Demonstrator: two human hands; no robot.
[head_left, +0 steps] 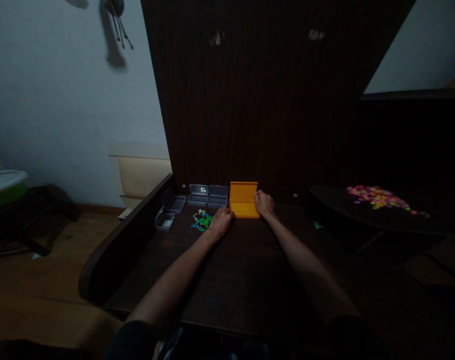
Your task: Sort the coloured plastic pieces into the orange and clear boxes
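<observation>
An orange plastic box [245, 209] stands with its lid raised against the dark back panel, and its inside looks bare. My right hand [265, 203] has its fingers closed on the box's right side. At the front left corner of the same box, my left hand [222, 221] rests with curled fingers gripping the edge. Just left of that hand lies a small heap of green, blue and pale pieces [202, 220], partly hidden by it; they are too small to name. Several clear plastic cases sit behind and left of the heap, among them an open clear case [217, 200].
A raised dark side board [125, 245] borders the dark tabletop [227, 280] on the left. At right, a curved shelf [332, 202] carries a pile of pink and yellow pieces [379, 197]. A green tub with a pale lid [5, 185] stands far left.
</observation>
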